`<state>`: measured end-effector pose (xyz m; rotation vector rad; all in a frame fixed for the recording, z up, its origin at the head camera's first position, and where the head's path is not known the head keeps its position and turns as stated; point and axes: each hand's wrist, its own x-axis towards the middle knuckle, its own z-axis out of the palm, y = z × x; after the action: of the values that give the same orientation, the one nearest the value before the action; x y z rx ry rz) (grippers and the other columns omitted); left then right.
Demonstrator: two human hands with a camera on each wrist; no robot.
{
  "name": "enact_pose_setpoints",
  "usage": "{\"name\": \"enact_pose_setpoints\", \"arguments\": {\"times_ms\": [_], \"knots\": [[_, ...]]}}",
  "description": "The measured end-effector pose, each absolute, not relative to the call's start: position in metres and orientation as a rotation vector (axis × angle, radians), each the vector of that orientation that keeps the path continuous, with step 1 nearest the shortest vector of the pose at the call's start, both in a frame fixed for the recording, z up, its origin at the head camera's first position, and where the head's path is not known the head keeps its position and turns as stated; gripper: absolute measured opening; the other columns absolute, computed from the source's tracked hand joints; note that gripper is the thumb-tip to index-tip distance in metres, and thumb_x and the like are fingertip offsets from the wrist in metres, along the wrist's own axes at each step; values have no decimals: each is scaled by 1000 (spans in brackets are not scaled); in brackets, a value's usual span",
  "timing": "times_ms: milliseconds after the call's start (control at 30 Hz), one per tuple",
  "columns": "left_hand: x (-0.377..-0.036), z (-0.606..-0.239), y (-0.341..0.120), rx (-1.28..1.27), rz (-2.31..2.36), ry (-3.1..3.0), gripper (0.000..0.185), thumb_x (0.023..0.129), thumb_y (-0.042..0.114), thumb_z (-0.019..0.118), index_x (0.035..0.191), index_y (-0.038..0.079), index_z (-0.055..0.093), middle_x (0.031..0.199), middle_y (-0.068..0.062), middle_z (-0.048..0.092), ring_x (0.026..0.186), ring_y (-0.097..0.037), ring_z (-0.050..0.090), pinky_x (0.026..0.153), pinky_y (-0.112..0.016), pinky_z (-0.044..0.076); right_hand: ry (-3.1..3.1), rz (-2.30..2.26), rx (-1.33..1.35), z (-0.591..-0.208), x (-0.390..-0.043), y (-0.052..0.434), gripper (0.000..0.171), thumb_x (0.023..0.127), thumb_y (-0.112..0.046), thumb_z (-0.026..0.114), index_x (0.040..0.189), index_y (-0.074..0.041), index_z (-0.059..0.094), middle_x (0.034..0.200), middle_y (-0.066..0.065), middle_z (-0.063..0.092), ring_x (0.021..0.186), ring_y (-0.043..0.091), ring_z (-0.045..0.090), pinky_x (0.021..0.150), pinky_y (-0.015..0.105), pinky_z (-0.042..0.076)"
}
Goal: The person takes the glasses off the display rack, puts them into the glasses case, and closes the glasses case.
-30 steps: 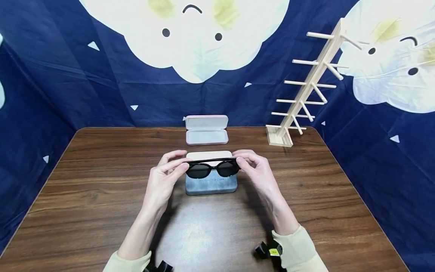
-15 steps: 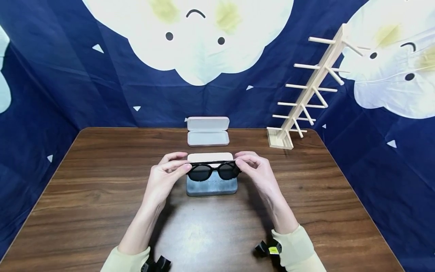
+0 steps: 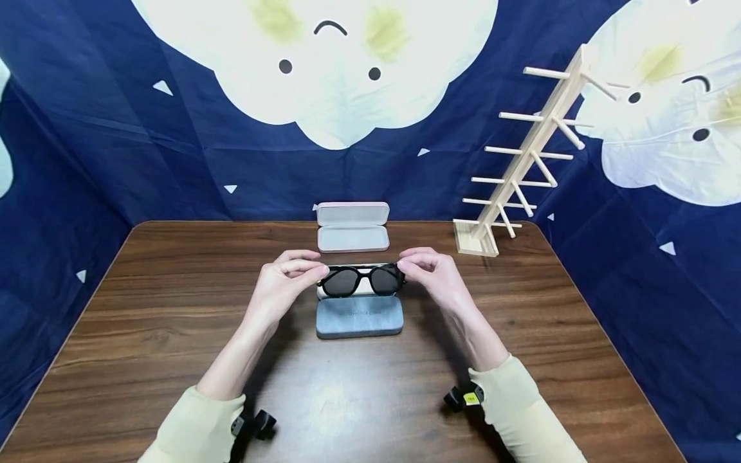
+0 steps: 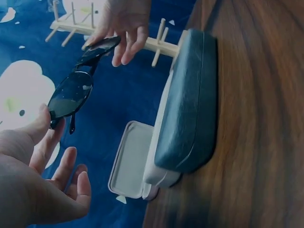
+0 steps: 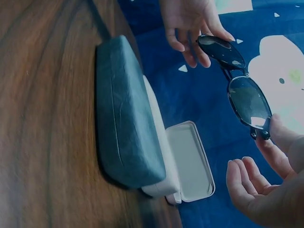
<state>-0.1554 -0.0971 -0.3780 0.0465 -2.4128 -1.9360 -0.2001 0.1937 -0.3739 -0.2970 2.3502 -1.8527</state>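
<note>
A pair of black sunglasses [image 3: 384,280] with dark lenses is held level in the air between both hands. My left hand [image 3: 282,284] pinches its left end between thumb and finger, and my right hand [image 3: 435,278] pinches the right end the same way. In the left wrist view the sunglasses [image 4: 71,95] hang well above the cases, touching none of them. Below lies a closed blue glasses case [image 3: 359,318] with faint lettering on its lid. Directly behind it is a white case [image 5: 164,137], largely hidden by the sunglasses in the head view.
An open pale pink-edged case [image 3: 353,238] stands at the table's back edge. Right of it rises a wooden peg rack [image 3: 521,154] with several pegs. A blue cloth [image 3: 173,167] with white clouds hangs behind the wooden table [image 3: 145,321].
Both hands have carried the sunglasses slightly away from me, uncovering the blue case's lid and lettering. The grip at each end stays the same. The head view has shifted a little.
</note>
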Motion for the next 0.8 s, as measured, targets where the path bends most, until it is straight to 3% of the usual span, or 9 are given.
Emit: {"name": "enact_pose_setpoints", "arguments": {"times_ms": [200, 300, 433, 667, 800], "knots": [[-169, -378, -104, 19, -1886, -2488, 34, 89, 31, 81, 106, 2, 80, 130, -7, 67, 104, -3, 66, 90, -14, 51, 2366, -1743, -376, -375, -215, 195, 28, 99, -11, 67, 114, 12, 72, 136, 27, 60, 113, 12, 64, 94, 32, 61], [-176, -381, -107, 26, -1888, -2523, 36, 90, 33, 80, 108, 2, 80, 131, -8, 67, 108, -1, 63, 92, -15, 49, 2351, -1709, -382, -376, -223, 195, 29, 101, -11, 65, 116, 13, 71, 138, 29, 58, 111, 14, 66, 95, 37, 61], [-186, -386, -111, 24, -1893, -2547, 36, 92, 34, 78, 110, 3, 79, 133, -10, 67, 114, -1, 59, 98, -18, 46, 2322, -1684, -366, -375, -233, 192, 32, 102, -10, 63, 122, 15, 66, 139, 28, 57, 103, 9, 67, 94, 33, 61], [-205, -390, -115, -53, -1827, -2598, 36, 96, 31, 73, 117, 1, 77, 135, -12, 67, 129, -18, 59, 112, -31, 41, 2231, -1727, -251, -376, -255, 189, 35, 103, -10, 61, 128, 14, 63, 130, 23, 66, 96, 4, 68, 106, 46, 55], [-215, -391, -117, -64, -1797, -2632, 36, 99, 28, 69, 119, -1, 75, 138, -15, 65, 134, -26, 56, 117, -39, 39, 2209, -1732, -210, -378, -266, 186, 36, 102, -12, 63, 128, 13, 63, 125, 19, 69, 94, 3, 67, 108, 48, 54]]}}
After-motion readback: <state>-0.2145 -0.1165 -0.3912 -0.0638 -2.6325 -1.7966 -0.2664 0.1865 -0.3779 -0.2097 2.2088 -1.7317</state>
